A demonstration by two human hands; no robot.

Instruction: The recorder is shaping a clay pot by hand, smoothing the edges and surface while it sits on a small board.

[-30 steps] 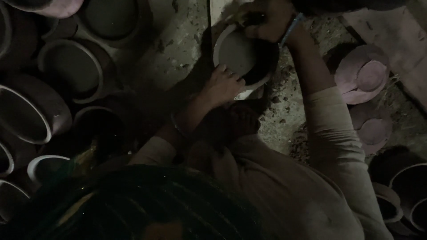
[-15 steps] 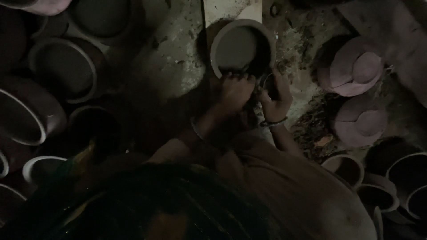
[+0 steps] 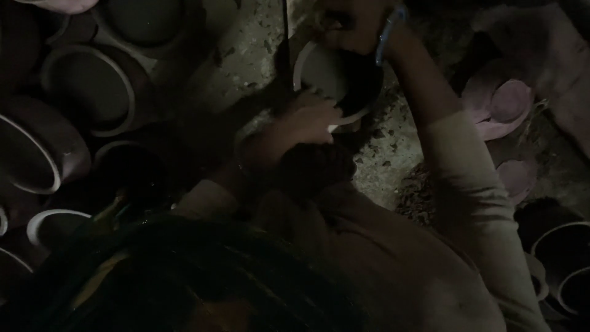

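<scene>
A round grey clay pot (image 3: 326, 77) stands on the dirt floor in front of me, its mouth facing up. My left hand (image 3: 307, 120) grips the near rim, fingers curled over the edge. My right hand (image 3: 350, 24), with a blue bangle (image 3: 384, 34) at the wrist, is curled on the pot's far rim at the top of the view. The light is dim, and anything small inside that hand is hidden. My pale sleeves and dark patterned clothing fill the bottom of the view.
Several large dark clay pots (image 3: 92, 86) crowd the left side, some lying tilted. Pinkish pot lids or bowls (image 3: 501, 104) lie on the right, with more pots (image 3: 562, 246) at the lower right. Rough dirt floor (image 3: 393, 154) shows between them.
My right hand has moved from the near side of the pot, next to my left hand, up to its far rim. My left hand stays on the near rim.
</scene>
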